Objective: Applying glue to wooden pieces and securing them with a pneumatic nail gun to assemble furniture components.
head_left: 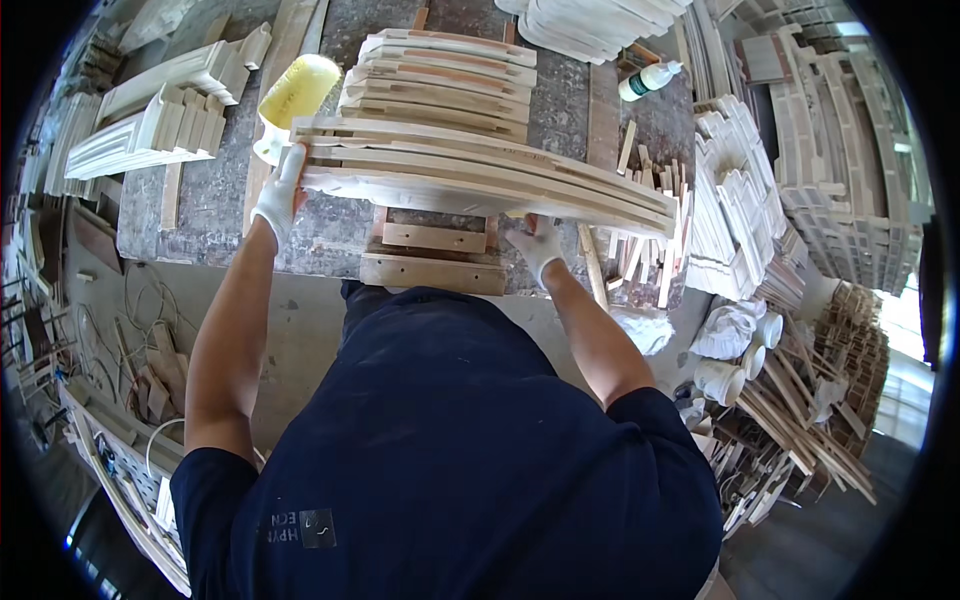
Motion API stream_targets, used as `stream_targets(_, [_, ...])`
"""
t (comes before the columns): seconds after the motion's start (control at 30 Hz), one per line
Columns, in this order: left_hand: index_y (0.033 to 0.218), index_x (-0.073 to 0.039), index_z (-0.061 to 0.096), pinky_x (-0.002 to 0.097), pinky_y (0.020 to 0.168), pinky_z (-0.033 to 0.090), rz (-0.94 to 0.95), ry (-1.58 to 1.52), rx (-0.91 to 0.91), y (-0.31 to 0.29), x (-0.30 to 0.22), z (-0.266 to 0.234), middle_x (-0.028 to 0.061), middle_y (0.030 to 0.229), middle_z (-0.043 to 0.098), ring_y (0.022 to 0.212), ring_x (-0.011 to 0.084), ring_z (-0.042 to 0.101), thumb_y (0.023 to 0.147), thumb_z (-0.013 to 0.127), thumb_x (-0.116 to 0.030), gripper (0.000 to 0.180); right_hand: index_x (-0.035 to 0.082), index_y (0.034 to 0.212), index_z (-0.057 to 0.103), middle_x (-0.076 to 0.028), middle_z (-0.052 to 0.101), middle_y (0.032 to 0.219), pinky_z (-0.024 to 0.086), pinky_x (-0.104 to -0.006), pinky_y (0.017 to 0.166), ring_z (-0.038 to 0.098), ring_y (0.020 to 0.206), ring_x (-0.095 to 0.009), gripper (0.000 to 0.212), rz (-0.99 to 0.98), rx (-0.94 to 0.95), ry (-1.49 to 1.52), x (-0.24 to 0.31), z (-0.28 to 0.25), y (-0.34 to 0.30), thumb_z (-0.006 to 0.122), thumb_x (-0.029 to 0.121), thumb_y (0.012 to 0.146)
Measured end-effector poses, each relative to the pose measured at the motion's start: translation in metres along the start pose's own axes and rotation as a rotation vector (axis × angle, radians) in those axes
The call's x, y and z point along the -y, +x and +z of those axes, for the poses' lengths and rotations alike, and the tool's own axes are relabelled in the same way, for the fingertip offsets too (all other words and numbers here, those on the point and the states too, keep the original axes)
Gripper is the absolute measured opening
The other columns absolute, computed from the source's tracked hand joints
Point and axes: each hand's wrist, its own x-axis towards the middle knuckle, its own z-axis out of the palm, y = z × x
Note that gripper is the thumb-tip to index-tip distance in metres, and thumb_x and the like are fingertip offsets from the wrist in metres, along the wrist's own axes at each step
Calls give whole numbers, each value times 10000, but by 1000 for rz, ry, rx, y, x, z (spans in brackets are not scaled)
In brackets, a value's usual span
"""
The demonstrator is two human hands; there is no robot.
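My hands are apart, both in white gloves, on a long board (400,188) that spans the gap between them above the bench (335,228) and runs on well past my right hand (538,245). My left hand (280,190) is clamped on its left end, thumb up against the wood. My right touches the lower edge; its fingertips are partly hidden there, so I can't tell how firmly it grips.

The wood is pale and bare, with lines running lengthwise and a whiter near face. Whether it is one grooved piece or several together, I can't make out, nor how much of its bow is real. Beyond my hands, it hides the near end of a slat stack (440,80); right of my right hand, it covers some sticks (650,260).
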Motion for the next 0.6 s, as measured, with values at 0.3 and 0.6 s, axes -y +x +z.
stream_targets(0.3, [1397, -136, 510, 142, 492, 454, 19, -62, -22, -8, 9, 8, 45, 1007, 681, 714, 52, 610, 914, 749, -469, 634, -14, 1219, 670, -129, 734, 1126, 543, -287, 866, 702, 994, -227, 467, 285, 328, -334, 23, 31, 21, 773, 129, 787])
stream_targets(0.6, [1369, -134, 543, 176, 594, 490, 21, -58, 35, -23, 5, 19, 68, 1101, 664, 775, 68, 616, 928, 731, -476, 589, -9, 1207, 665, -126, 745, 1176, 564, -330, 899, 723, 1038, -267, 502, 95, 134, -73, -35, 51, 40, 824, 159, 762])
